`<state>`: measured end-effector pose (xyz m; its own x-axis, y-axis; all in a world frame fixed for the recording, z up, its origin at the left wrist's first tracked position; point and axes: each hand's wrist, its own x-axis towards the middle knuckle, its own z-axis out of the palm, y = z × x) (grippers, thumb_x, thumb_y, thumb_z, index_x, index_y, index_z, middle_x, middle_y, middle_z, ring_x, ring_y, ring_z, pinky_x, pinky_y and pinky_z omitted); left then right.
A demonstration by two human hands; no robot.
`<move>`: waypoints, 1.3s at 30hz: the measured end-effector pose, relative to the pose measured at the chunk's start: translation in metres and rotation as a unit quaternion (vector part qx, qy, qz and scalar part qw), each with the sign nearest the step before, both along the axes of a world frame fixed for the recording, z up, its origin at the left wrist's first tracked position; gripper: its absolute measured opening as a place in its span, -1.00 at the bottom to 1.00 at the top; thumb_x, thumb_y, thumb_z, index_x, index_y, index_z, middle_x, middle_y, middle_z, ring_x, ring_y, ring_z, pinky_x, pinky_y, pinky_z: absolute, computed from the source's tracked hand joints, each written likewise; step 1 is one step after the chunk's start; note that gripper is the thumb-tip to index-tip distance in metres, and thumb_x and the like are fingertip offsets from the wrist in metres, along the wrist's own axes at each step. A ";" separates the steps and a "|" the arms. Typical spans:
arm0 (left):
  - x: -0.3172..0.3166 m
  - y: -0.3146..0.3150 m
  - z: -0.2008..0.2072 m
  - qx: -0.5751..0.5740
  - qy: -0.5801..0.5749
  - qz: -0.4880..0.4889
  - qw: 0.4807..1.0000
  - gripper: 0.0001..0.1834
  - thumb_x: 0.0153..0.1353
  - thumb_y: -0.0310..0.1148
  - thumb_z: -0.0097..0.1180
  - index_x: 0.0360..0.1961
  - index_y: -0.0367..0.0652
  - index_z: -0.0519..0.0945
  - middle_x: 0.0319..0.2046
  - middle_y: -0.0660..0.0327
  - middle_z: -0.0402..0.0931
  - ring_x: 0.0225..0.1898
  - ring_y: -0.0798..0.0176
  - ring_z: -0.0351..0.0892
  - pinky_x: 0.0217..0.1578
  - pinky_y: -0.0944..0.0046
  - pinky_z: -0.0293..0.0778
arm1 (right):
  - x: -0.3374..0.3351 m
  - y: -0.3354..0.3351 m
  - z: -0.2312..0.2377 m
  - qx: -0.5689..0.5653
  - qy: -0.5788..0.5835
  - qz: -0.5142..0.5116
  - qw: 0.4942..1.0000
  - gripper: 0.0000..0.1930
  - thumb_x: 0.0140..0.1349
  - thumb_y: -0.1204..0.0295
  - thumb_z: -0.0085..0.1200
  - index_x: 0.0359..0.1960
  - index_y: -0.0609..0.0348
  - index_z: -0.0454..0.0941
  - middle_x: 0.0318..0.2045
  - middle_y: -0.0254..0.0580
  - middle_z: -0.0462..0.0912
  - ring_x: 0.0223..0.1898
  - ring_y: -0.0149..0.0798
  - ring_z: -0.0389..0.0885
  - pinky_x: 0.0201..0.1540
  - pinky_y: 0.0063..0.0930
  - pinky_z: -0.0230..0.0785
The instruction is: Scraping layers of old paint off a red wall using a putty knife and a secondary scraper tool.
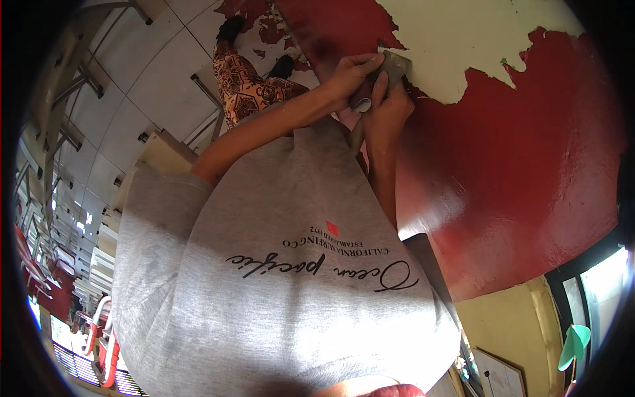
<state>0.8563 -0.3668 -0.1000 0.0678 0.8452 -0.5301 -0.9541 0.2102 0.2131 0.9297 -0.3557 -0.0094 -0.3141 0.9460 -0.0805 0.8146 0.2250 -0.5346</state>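
Observation:
Both of my hands meet at a wide, flat-bladed scraper (397,64) at the top middle, against a surface of peeling red paint (509,159). My right hand (391,109) is closed round the scraper, with what looks like its handle sticking out below. My left hand (350,78) is closed too, its thumb and fingertips pressed to the blade's left side. Between the hands shows a small pale curled piece (362,105), perhaps loose paint. The blade lies at the ragged border where red paint meets a bare cream patch (450,46).
Red flakes (271,32) lie on the tiled floor (132,86) near black shoes and orange patterned trousers (241,83). Metal-legged furniture (83,79) and red-and-white chairs (102,344) stand on the left. A window (605,284) and a green object (574,347) are at the lower right.

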 end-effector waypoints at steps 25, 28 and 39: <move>-0.004 0.006 0.016 -0.011 0.016 0.020 1.000 -0.66 0.43 -0.12 -0.02 -0.06 -0.18 0.59 -0.30 0.30 0.60 -0.34 0.43 0.57 -0.28 0.37 0.55 | -0.001 0.003 0.008 0.025 0.033 0.012 0.999 -0.66 0.43 0.28 -0.13 -0.18 0.36 0.55 -0.36 0.31 0.59 -0.29 0.30 0.58 -0.25 0.07 0.38; 0.005 0.009 0.030 -0.071 -0.026 -0.014 0.997 -0.66 0.44 -0.09 -0.05 -0.12 -0.14 0.59 -0.36 0.34 0.57 -0.40 0.45 0.54 -0.35 0.37 0.51 | -0.006 0.009 0.014 0.034 0.021 0.004 0.999 -0.66 0.44 0.30 -0.16 -0.07 0.35 0.54 -0.28 0.31 0.60 -0.22 0.30 0.58 -0.19 0.06 0.40; -0.004 0.009 0.046 -0.027 0.036 -0.036 0.998 -0.59 0.38 0.07 -0.01 -0.21 -0.06 0.61 -0.47 0.36 0.52 -0.48 0.45 0.44 -0.43 0.36 0.40 | -0.011 0.008 0.019 0.091 0.056 0.012 0.994 -0.67 0.42 0.36 -0.15 0.04 0.33 0.52 -0.19 0.26 0.63 -0.14 0.25 0.62 -0.13 -0.04 0.45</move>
